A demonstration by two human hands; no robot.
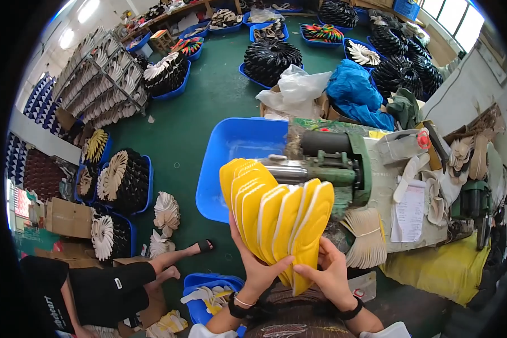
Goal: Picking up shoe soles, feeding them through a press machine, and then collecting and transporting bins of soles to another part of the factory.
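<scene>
A fanned stack of yellow shoe insoles [267, 217] with white edges is held up in front of me. My left hand [256, 267] grips the stack from its left side, thumb across the front near the lower end. On the right, my right hand [331, 273] pinches the lower end of the nearest insole, its thumb on the front; some of its fingers are hidden behind. Just beyond the insoles is a green machine [355, 169] with a metal roller [284, 169], partly covered by the stack. An open blue bin [208, 186] stands left of the machine.
A tied bundle of pale insoles [363, 234] and a written sheet [408, 211] lie on the bench to the right. Another blue bin [194, 307] with insole pieces is by my left forearm. At lower left sits a person in black [104, 293], one leg stretched toward me.
</scene>
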